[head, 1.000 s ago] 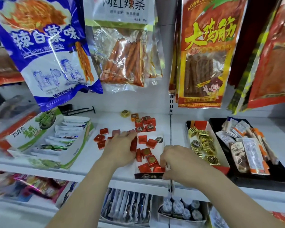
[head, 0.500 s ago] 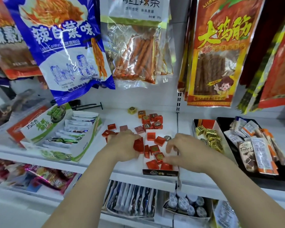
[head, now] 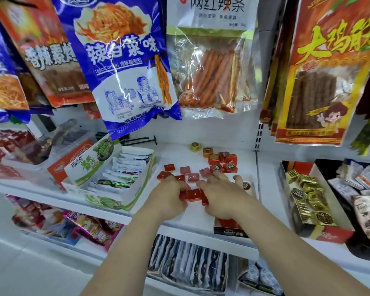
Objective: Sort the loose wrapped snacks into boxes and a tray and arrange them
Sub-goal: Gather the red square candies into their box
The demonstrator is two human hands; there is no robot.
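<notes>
Flanking red squares [head: 193, 195], left hand [head: 169, 197] gripping, right hand [head: 220, 195] pressing, row left-right

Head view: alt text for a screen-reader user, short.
A left hand and a right hand gather red squares between them on a white shelf. Loose squares lie behind; a box of gold-wrapped snacks sits right, snack bags hang above.

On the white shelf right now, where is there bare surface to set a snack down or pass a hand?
Bare strip between the right hand and the gold-snack box; another at the back, between the green box and the yellow square. Crowded: red squares lie scattered ahead of the left hand and bunched between both hands.
</notes>
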